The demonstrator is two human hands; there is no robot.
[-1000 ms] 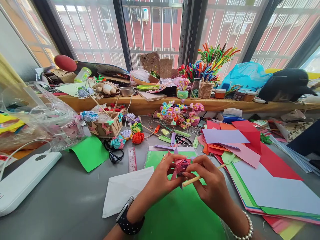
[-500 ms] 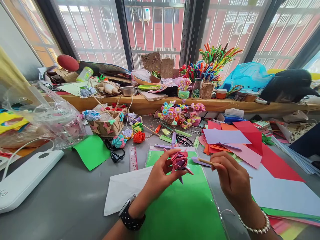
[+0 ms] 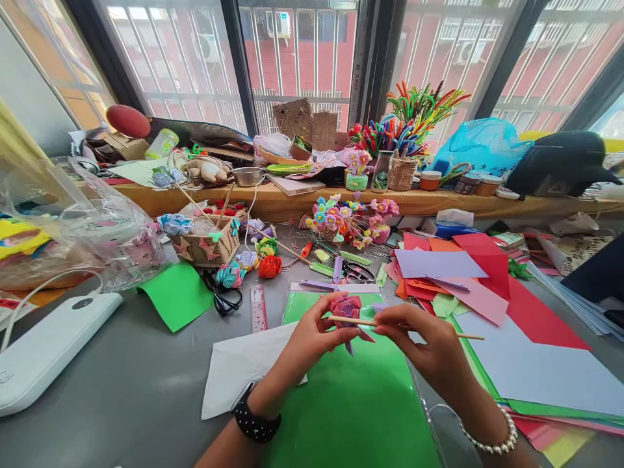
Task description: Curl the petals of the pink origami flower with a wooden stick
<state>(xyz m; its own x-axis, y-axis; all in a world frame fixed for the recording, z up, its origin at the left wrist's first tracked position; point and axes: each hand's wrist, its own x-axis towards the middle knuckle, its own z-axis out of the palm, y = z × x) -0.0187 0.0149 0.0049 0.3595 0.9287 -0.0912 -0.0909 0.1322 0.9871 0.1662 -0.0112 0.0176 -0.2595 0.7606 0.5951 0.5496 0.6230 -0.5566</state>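
My left hand point(image 3: 316, 335) grips a folded paper flower point(image 3: 347, 305), pink-red with purple petals and pointed tips sticking out below. In my right hand point(image 3: 422, 335) is a thin wooden stick point(image 3: 353, 320), pinched between thumb and fingers and lying nearly level. Its left end crosses in front of the flower; whether it touches the petals I cannot tell. Both hands are above a shiny green sheet in a clear sleeve point(image 3: 361, 409). A white paper piece point(image 3: 234, 374) lies under my left forearm. Behind the flower are purple paper strips point(image 3: 319, 285).
Coloured paper sheets point(image 3: 546, 364) are stacked at the right. A white power bank point(image 3: 58, 351) lies at the left. Farther back are a ruler point(image 3: 259, 309), black-handled scissors point(image 3: 358, 272), several finished paper flowers point(image 3: 270, 266) and a decorated box point(image 3: 209, 247). A crowded wooden ledge point(image 3: 273, 201) runs below the window.
My right hand has moved left, bringing the stick's end from beside the flower to across its front. The stick now lies more level. My left hand still holds the flower, shifted slightly left.
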